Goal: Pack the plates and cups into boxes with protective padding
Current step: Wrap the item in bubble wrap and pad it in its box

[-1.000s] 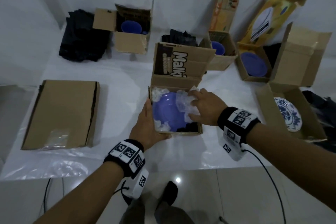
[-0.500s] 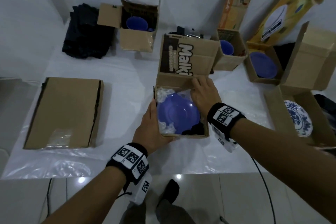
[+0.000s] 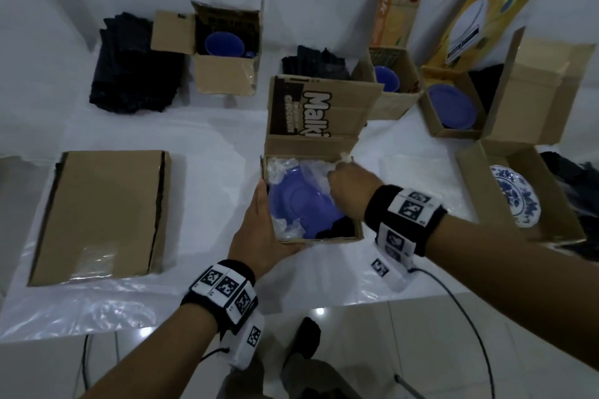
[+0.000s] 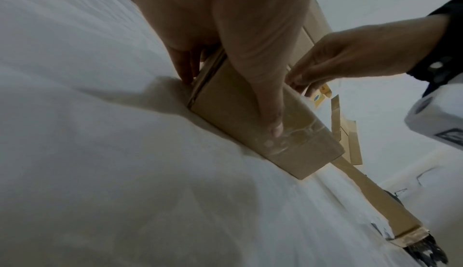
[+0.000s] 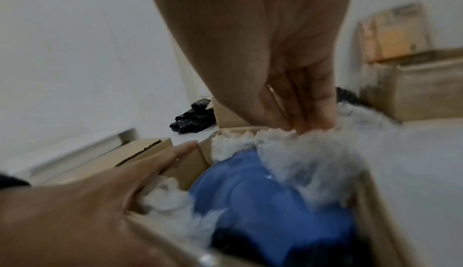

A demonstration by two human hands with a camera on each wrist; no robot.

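Padding (image 3: 319,172) now lies along the plate's (image 3: 299,204) far-right edge in the box (image 3: 324,238) (left hand (image 3: 259,230) flat against its side), right hand (image 3: 348,188) pinching it, so this plate looks nearly cushioned.

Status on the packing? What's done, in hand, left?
Done: a blue plate lies in the middle box with white padding at its corners. In hand: left hand steadies that box while right hand pinches more padding at the far right corner. Left: flaps stand open; the patterned plate sits in its box with no padding visible.
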